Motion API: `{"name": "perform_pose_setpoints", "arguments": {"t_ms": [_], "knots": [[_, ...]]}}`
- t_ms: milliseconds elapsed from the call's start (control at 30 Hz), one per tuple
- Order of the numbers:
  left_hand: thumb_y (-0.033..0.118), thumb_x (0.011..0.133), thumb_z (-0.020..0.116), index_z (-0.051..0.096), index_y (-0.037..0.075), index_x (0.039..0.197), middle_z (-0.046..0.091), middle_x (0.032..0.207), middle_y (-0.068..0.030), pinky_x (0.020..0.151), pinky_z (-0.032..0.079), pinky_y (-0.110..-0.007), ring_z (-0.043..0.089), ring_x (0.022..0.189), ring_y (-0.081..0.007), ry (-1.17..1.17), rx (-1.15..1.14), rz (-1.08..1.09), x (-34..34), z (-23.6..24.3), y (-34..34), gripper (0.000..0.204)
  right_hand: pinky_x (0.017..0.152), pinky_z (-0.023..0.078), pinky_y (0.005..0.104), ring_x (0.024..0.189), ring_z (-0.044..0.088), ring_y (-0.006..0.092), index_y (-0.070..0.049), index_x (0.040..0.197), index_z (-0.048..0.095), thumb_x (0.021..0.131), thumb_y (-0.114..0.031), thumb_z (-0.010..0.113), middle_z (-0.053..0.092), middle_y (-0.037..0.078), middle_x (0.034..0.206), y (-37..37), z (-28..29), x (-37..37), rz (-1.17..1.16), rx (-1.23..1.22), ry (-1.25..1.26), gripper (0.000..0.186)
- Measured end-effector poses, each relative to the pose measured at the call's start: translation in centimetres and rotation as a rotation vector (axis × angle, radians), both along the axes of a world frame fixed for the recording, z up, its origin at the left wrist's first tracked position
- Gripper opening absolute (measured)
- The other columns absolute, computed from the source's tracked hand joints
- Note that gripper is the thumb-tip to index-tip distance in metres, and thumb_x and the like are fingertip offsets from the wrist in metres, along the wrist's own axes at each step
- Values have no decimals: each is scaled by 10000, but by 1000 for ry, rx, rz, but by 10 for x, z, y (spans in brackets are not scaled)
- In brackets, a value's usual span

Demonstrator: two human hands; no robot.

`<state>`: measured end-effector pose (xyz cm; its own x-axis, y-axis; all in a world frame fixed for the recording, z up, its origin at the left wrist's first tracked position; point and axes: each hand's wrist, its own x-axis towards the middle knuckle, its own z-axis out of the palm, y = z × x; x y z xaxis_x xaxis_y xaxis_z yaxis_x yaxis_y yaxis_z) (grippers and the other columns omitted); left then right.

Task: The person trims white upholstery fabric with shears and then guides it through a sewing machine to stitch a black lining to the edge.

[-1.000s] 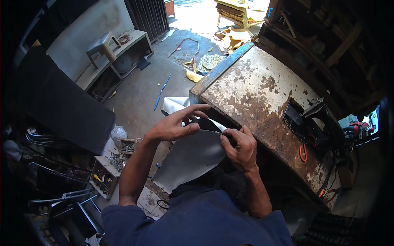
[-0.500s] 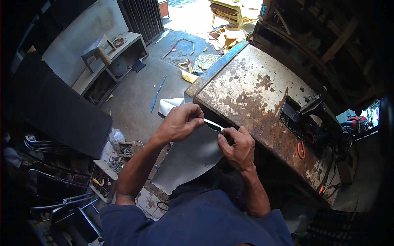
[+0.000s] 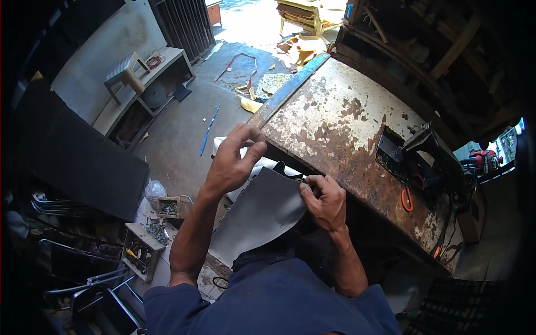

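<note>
A grey sheet of flexible material (image 3: 258,211), perhaps leatherette, hangs across my lap, its lower edge curved. White material (image 3: 268,165) with a black edge shows behind its top. My right hand (image 3: 325,202) pinches the sheet's upper right edge between thumb and curled fingers. Apart from the sheet, my left hand (image 3: 237,159) is raised above its upper left corner. Its thumb and forefinger come together in a pinch; whatever is between them, perhaps something thin, is too small to make out.
A worn, peeling table (image 3: 329,123) stands ahead and right, bearing a dark sewing machine (image 3: 432,145) and red-handled scissors (image 3: 407,198). At left are a tool box (image 3: 139,254), metal-framed chairs (image 3: 106,290) and a low shelf with a woven stool (image 3: 125,75). Scraps (image 3: 301,50) lie near the doorway.
My left hand has let go of the sheet's top edge and lifted up and slightly left. My right hand stays at the edge. The view has shifted slightly.
</note>
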<state>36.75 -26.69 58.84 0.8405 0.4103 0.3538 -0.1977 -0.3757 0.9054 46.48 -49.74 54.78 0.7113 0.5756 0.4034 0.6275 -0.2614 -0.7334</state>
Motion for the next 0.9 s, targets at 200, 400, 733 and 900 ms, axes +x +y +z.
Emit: {"name": "perform_pose_setpoints", "arguments": {"t_ms": [200,400,733,900], "knots": [[207,945,754,675,43,1252,666,1202,-117,1013,486,-393,639,1125,-257,99,176,-95,-7,-5,-20,358,568,460,391,610,550,239,-68,903,743,851,-138,788,591,67,627,1,4,0,29,1,-22,98],[257,910,798,740,45,1184,719,1141,-137,950,528,-396,677,1112,-294,196,307,-229,-1,-1,-26,351,588,469,401,634,556,260,-64,899,735,843,-126,787,627,75,651,2,2,-2,73,23,-58,98],[180,837,863,766,13,1066,764,983,-129,771,556,-354,719,881,-233,317,267,-274,-1,-16,-30,300,605,483,408,650,566,274,-54,914,737,848,-117,783,655,92,689,4,3,-2,122,20,-122,102],[153,830,860,770,3,1051,762,959,-136,756,551,-359,716,856,-239,329,207,-285,3,-19,-29,282,620,488,411,672,573,282,-49,918,735,865,-116,770,667,99,718,2,5,2,161,6,-125,92]]}}
